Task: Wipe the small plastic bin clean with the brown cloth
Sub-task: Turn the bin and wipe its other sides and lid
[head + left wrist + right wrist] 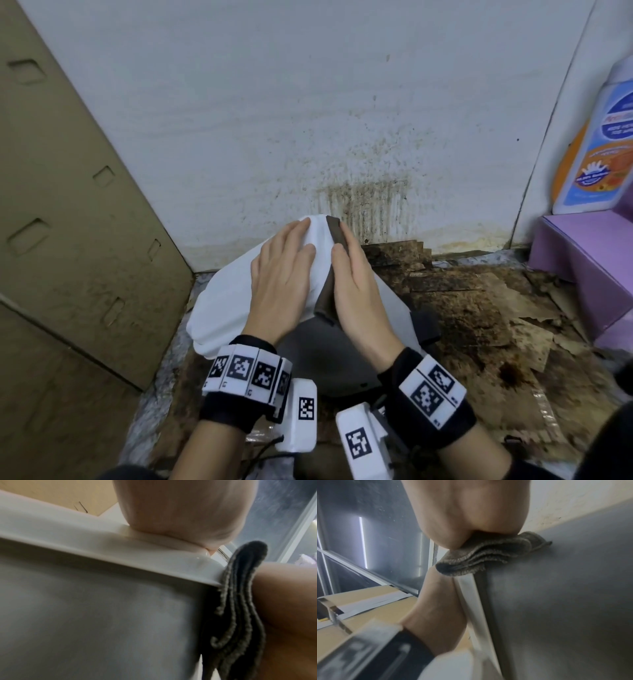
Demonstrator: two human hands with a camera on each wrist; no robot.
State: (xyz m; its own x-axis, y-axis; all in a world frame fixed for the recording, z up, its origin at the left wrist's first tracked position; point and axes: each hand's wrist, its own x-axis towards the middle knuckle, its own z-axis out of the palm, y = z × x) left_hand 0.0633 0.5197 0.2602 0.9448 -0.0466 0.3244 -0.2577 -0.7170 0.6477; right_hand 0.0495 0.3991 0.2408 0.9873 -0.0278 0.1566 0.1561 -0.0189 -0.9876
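The small white plastic bin [222,301] lies tipped over on the floor near the wall. My left hand [291,257] rests flat on its upper face with straight fingers, holding it steady. With my right hand [347,255] I press the folded brown cloth [333,233] against the bin's right side, fingers straight along it. The left wrist view shows the bin's rim [120,563] under my palm, the cloth [240,601] squeezed beside it. In the right wrist view the cloth [479,557] sits bunched between my palm and the bin [556,601].
A tall cardboard box [68,205] stands at the left, a stained white wall [342,120] behind. At the right are a purple box [589,260] and a bottle [603,144]. Dirty torn cardboard [479,325] covers the floor. A grey part [329,359] lies under my wrists.
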